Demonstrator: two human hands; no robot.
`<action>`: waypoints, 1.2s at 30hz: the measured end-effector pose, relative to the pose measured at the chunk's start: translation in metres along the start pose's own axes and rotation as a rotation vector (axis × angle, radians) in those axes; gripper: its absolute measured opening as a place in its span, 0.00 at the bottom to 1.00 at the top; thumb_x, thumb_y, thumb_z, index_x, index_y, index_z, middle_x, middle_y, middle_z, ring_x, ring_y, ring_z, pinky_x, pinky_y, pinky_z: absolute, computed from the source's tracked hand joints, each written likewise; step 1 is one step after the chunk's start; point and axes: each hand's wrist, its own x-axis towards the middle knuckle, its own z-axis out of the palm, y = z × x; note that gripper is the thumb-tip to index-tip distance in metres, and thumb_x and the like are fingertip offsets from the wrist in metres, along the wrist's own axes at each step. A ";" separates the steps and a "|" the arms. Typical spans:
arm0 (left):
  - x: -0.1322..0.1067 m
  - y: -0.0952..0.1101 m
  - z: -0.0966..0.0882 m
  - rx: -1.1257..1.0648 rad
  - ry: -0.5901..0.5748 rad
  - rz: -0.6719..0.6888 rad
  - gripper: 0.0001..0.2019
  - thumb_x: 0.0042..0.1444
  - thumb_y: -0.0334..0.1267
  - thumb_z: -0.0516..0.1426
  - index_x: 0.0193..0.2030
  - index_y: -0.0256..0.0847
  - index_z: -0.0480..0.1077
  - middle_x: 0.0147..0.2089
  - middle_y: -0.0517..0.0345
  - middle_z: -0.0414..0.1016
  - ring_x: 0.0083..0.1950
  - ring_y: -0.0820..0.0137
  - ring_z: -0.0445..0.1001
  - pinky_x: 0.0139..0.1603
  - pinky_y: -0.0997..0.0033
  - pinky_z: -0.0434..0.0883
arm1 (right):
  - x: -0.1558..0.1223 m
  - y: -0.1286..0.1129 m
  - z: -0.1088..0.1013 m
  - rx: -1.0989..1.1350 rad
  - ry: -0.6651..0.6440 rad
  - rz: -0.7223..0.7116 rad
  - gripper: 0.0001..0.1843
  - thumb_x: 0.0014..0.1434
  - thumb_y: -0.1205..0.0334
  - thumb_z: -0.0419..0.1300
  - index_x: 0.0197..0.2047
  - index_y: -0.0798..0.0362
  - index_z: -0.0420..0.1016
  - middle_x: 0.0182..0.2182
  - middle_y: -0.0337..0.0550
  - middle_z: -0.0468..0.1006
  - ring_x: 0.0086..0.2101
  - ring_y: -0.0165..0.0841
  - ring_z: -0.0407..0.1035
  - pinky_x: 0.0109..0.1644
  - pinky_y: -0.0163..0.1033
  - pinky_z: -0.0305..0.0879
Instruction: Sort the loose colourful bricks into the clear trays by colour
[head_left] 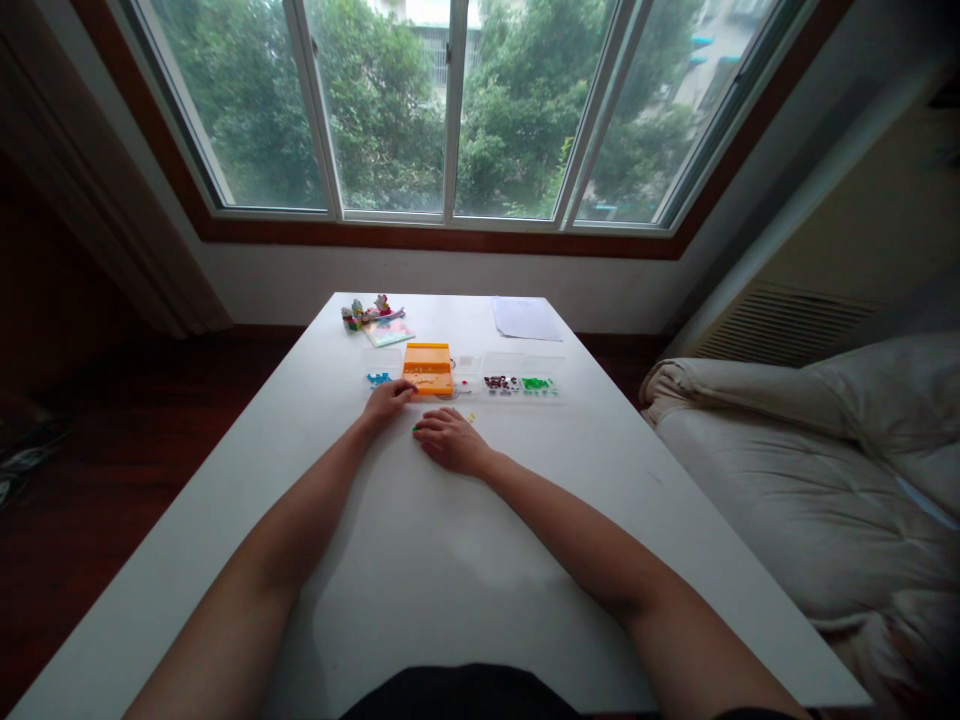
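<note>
My left hand (387, 402) lies on the white table (420, 560), its fingertips touching the near left corner of an orange tray (427, 368). My right hand (450, 440) rests palm down just in front of the tray, fingers curled loosely, with a tiny green piece (415, 428) at its fingertips. I cannot make out whether it pinches that piece. Beside the tray sit clear compartments holding small blue pieces (378, 379), dark red pieces (501, 382) and green pieces (538, 384).
A small colourful built model (367, 312) and a printed booklet (388, 332) lie at the table's far left. A sheet of paper (525, 318) lies at the far right. A padded cream sofa (817, 470) stands right of the table. Windows are behind.
</note>
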 end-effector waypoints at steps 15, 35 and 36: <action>0.000 0.000 0.000 -0.014 0.000 0.007 0.14 0.58 0.41 0.55 0.43 0.41 0.79 0.40 0.56 0.82 0.40 0.65 0.77 0.43 0.67 0.71 | 0.000 -0.004 -0.002 0.037 0.025 -0.021 0.13 0.65 0.60 0.61 0.53 0.46 0.78 0.51 0.46 0.78 0.56 0.39 0.66 0.61 0.48 0.60; -0.001 0.001 0.001 0.021 0.006 0.009 0.14 0.58 0.41 0.54 0.43 0.42 0.79 0.41 0.56 0.82 0.41 0.66 0.76 0.44 0.68 0.71 | 0.003 -0.007 -0.008 0.020 0.041 -0.040 0.12 0.65 0.63 0.60 0.51 0.50 0.78 0.48 0.48 0.79 0.53 0.37 0.69 0.61 0.47 0.61; -0.001 0.000 0.001 0.025 0.005 0.011 0.14 0.58 0.42 0.54 0.43 0.42 0.79 0.41 0.56 0.82 0.41 0.66 0.76 0.44 0.68 0.71 | 0.002 -0.006 -0.007 0.025 0.057 -0.021 0.12 0.65 0.63 0.60 0.51 0.50 0.78 0.48 0.48 0.79 0.52 0.37 0.69 0.60 0.46 0.61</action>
